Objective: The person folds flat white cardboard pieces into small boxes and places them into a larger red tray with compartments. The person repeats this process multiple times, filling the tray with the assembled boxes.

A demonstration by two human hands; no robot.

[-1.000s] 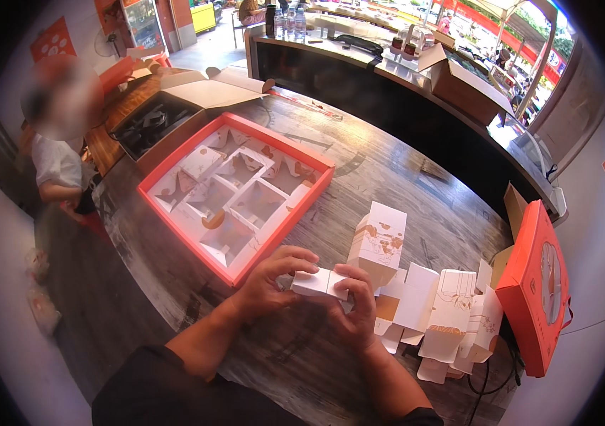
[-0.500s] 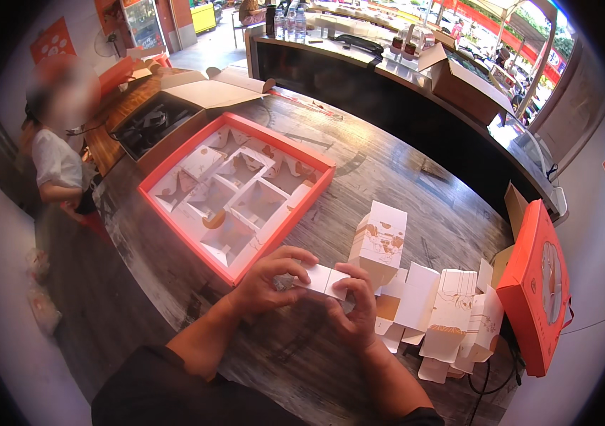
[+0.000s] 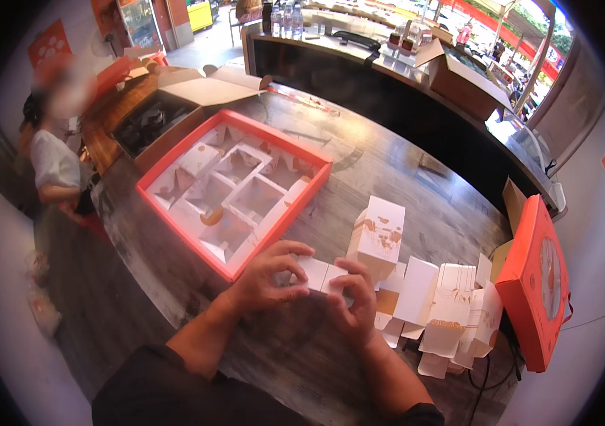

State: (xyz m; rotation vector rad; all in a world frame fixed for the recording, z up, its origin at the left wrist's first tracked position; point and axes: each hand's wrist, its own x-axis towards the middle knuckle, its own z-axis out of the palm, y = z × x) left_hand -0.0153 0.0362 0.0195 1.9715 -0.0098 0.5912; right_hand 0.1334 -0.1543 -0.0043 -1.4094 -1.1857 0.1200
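Observation:
Between both hands, just in front of my body, is a small white cardboard piece (image 3: 314,272) with a fold line across it. My left hand (image 3: 268,278) grips its left end between thumb and fingers. The right end is pinched by my right hand (image 3: 356,302). Ahead and to the left lies a shallow red gift box (image 3: 272,248), with white partitions forming several compartments inside. Beyond my right hand stands a white carton (image 3: 382,228) with a gold-brown print. Several unfolded or partly folded white cartons (image 3: 449,302) lie to its right.
A red box lid (image 3: 526,287) with a clear window leans at the right edge, a black cable below it. Farther left sits an open brown carton (image 3: 167,142) with dark contents. A person in a white shirt (image 3: 55,163) stands at left. A dark counter (image 3: 359,99) runs along the back.
Both hands still hold the white cardboard piece, which has tilted slightly. My right fingers have curled a little more around its end. The whole view has shifted slightly.

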